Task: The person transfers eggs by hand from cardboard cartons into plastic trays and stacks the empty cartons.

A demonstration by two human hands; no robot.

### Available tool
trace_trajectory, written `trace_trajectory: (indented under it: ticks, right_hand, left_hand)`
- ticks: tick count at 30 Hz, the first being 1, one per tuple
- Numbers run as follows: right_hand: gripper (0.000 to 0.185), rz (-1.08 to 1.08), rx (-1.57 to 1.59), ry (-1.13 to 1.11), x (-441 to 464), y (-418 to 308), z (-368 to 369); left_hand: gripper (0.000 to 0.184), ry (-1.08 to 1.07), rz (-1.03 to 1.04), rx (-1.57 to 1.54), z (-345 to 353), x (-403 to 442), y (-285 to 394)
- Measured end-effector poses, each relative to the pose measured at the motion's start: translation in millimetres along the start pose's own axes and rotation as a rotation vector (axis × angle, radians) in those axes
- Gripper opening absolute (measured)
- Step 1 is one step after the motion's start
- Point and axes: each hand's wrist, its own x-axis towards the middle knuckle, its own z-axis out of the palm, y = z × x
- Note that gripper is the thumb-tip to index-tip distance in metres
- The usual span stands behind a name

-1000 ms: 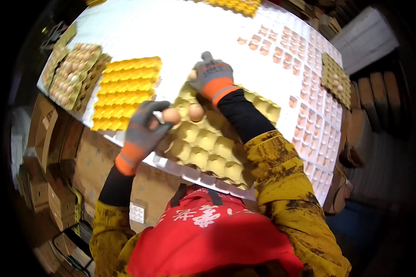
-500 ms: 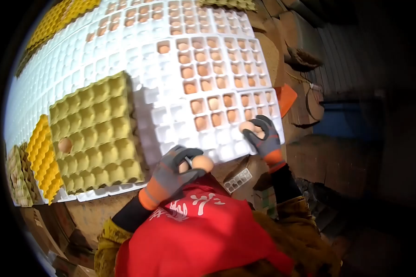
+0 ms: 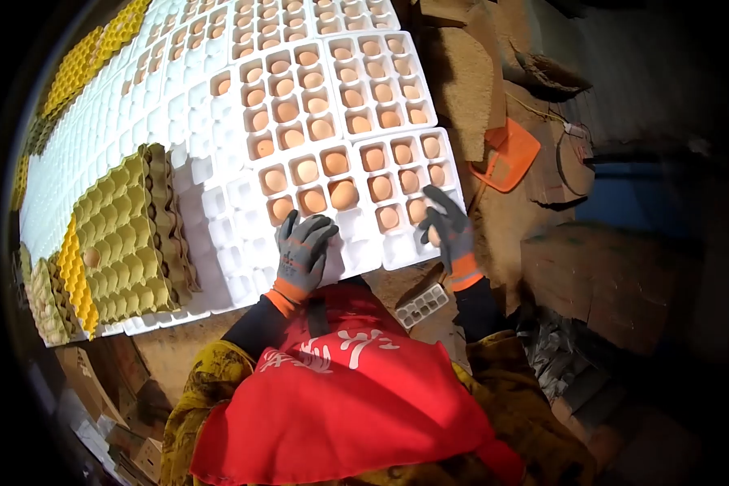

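I find the right hand (image 3: pixel 450 230) closed around an egg (image 3: pixel 433 236), just beside the front of a white tray (image 3: pixel 398 249). The left hand (image 3: pixel 303 255) has its fingers bent over the front of the neighbouring white tray; I cannot tell whether it grips anything, the palm being hidden. Seated eggs (image 3: pixel 343 194) occupy the cups behind its fingertips. An olive tray (image 3: pixel 121 243) lies farther left.

Assessment: shells call for light, even finger pressure. I judge that any egg is best lowered to the cup floor before the fingers loosen, with knuckles clear of seated eggs; a sideways knock could crack either shell.
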Motion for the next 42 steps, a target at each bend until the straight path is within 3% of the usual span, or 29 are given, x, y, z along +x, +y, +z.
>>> trace_trajectory:
  ticks: [2, 4, 7, 11, 14, 17, 18, 20, 22, 24, 25, 26, 27, 28, 30, 32, 33, 34, 35, 39, 42]
  right_hand:
    - [0.035, -0.335, -0.117, 0.092, 8.9, 2.4, -4.3]
    - [0.036, -0.589, -0.511, 0.213, 20.4, 8.6, -12.7]
    - [0.041, -0.751, -1.261, 0.164, 28.0, 14.7, -19.7]
    - [0.042, -0.667, -0.974, 0.179, 28.0, 24.6, -20.4]
    - [0.039, -0.531, -0.639, 0.245, 32.5, 26.7, -15.2]
    - [0.038, -0.602, -0.421, 0.252, 41.2, 38.6, -25.8]
    - [0.038, -0.636, -0.335, 0.248, 46.8, 45.8, -33.5]
    - [0.037, -0.548, -0.347, 0.287, 45.9, 40.2, -40.2]
    - [0.039, -0.47, -0.091, 0.288, 51.4, 48.9, -54.6]
    - [0.039, -0.476, -0.459, 0.242, 43.2, 31.9, -52.1]
    - [0.039, -0.431, -0.387, 0.265, 44.5, 34.3, -56.1]
    - [0.039, -0.383, -0.322, 0.283, 48.1, 37.5, -52.1]
    - [0.038, -0.46, -0.487, 0.286, 46.8, 37.9, -40.1]
    - [0.037, -0.544, -0.657, 0.304, 48.6, 29.8, -25.3]
    - [0.038, -0.546, -0.678, 0.231, 41.5, 1.7, 44.4]
    - [0.038, -0.533, -0.567, 0.025, 41.1, -12.8, 121.8]
    - [0.04, -0.536, -0.561, -0.086, 40.6, -19.8, 166.5]
    - [0.042, -0.534, -0.559, -0.196, 38.7, -24.9, 213.3]
    - [0.042, -0.578, -0.522, -0.333, 34.6, -28.4, 262.4]
    - [0.045, -0.744, -0.619, -0.776, 8.8, -41.7, 454.2]
    - [0.05, -1.126, -0.795, -0.798, 8.2, 6.5, 566.6]
  left_hand:
    - [0.04, -0.052, 0.034, 0.086, 9.8, -7.1, -8.2]
    - [0.045, -0.035, 0.009, 0.131, 17.8, -11.6, -7.8]
    - [0.057, 0.044, -0.049, 0.164, 4.8, 3.0, 10.5]
    - [0.059, 0.09, -0.111, 0.182, 9.2, 52.2, 14.3]
    - [0.053, -0.237, -0.157, 0.315, 13.8, 77.4, 15.2]
    - [0.052, -0.091, -0.079, 0.176, 12.6, 68.4, 13.1]
    - [0.042, 0.049, -0.031, 0.073, 11.6, 63.4, 18.5]
    - [0.038, 0.015, -0.131, -0.108, 16.9, 51.4, 23.4]
    - [0.038, 0.007, -0.071, -0.049, 27.5, 43.4, 20.7]
    - [0.037, -0.099, -0.116, 0.076, 51.8, 35.5, 12.0]
    - [0.044, 0.062, 0.0, 0.235, 56.9, 28.2, 6.3]
    - [0.053, -0.039, -0.032, 0.188, 26.0, 30.2, 17.4]
    - [0.061, -0.031, -0.103, 0.155, 14.6, 25.4, 18.0]
    - [0.059, 0.009, -0.111, 0.113, -14.7, 24.1, 23.8]
    - [0.053, 0.139, -0.079, 0.054, -79.8, 17.2, 21.4]
    - [0.046, 0.405, -0.146, 0.025, -137.7, -9.7, 5.8]
    - [0.045, 0.42, -0.212, 0.211, -178.3, -25.3, -3.4]
    - [0.046, 0.481, -0.341, 0.208, -206.5, -45.1, -25.5]
    - [0.046, 0.8, -0.321, 0.33, -226.8, -65.9, -41.3]
    - [0.058, 0.851, -0.657, 0.566, -325.3, -174.7, -126.4]
    - [0.063, 0.728, -0.879, 0.533, -346.6, -230.9, -178.8]
